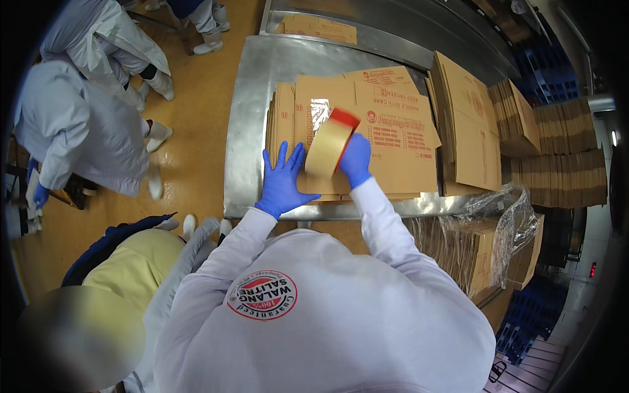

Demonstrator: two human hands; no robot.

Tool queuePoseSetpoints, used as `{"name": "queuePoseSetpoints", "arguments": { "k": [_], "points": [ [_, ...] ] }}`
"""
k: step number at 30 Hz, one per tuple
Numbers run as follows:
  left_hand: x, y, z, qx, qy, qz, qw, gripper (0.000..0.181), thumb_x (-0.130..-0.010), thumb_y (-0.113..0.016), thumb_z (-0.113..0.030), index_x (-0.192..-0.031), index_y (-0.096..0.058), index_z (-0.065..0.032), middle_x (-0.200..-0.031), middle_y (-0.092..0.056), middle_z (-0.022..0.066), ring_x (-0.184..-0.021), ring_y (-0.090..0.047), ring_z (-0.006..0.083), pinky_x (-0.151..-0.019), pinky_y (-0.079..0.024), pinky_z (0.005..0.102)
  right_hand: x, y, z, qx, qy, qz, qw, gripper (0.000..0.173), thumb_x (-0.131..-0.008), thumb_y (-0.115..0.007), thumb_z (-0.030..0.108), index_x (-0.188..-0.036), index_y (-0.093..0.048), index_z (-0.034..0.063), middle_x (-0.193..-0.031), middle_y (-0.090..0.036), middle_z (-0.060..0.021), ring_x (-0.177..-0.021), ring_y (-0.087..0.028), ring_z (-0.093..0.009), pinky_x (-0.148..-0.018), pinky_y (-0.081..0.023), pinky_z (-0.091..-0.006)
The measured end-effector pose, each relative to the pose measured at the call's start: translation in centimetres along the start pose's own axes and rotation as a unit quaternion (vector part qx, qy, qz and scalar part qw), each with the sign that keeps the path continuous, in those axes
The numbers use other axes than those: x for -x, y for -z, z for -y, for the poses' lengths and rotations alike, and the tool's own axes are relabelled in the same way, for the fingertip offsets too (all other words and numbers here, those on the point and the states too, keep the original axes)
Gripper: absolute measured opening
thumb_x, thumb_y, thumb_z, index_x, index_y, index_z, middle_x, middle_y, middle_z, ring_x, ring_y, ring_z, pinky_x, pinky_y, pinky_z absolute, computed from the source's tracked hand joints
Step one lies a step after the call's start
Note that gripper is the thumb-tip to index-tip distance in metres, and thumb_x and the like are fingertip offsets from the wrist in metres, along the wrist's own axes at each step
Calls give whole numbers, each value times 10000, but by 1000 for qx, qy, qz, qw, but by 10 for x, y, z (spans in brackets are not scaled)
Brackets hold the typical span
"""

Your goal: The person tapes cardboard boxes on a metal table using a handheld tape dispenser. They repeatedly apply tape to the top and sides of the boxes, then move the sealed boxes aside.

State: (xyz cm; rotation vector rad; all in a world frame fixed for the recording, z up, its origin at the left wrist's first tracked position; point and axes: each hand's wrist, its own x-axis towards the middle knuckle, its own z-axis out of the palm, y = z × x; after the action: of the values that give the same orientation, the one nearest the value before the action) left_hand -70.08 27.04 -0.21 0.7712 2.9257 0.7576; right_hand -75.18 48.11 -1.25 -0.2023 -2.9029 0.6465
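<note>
Flat printed cardboard cartons lie stacked on a stainless steel table before me. My right hand, in a blue glove, grips a red tape dispenser that carries a wide roll of packing tape. Motion blurs the dispenser a little. A shiny strip of tape shows on the carton just beyond the roll. My left hand, also gloved in blue, rests with spread fingers on the near left part of the cartons and holds nothing.
Folded cartons stand on the table's right side, with bundled stacks beyond. Plastic-wrapped cardboard is at my near right. A person in yellow is close on my left; a person in white stands farther left. Blue pallets lie at right.
</note>
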Motion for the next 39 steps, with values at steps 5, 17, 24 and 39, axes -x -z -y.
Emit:
{"name": "queuePoseSetpoints", "arguments": {
  "k": [5, 17, 24, 39],
  "points": [
    [4, -2, -12, 7, -26, 6, 1000, 1064, -633, -676, -643, -1402, -330, 5, -1496, -266, 131, -1412, -124, 353, -1084, 39, 628, 6, -15, -68, -202, -97, 1, 975, 336, -864, -554, 285, -776, -654, -23, -683, -638, -214, -655, -647, -359, -565, -506, -423],
    [-165, 11, 3, -84, 74, -162, 980, 1099, -666, -618, -666, -1406, -270, 69, -1496, -210, 225, -1409, -114, 382, -1056, 36, 664, 81, 88, -51, -115, 51, -263, 957, 444, -797, -696, 244, -1215, -581, 150, -1049, -569, -71, -962, -542, -195, -862, -440, -339],
    [-72, -32, -83, -77, -41, 108, 990, 1076, -679, -652, -604, -1430, -226, 38, -1509, -162, 229, -1414, -116, 366, -1066, -10, 655, 91, 125, -47, -381, -138, -239, 883, 298, -917, -602, 304, -1034, -602, 30, -936, -644, -47, -817, -598, -132, -751, -489, -285],
    [27, 13, 13, -21, -18, 103, 994, 1082, -682, -688, -568, -1458, -181, -10, -1540, -115, 141, -1427, -64, 338, -1085, 6, 629, -47, 27, 49, -402, 234, -73, 882, 398, -690, -717, 1, -1081, -647, 33, -1083, -642, -119, -990, -614, -232, -890, -483, -332]
  ]
}}
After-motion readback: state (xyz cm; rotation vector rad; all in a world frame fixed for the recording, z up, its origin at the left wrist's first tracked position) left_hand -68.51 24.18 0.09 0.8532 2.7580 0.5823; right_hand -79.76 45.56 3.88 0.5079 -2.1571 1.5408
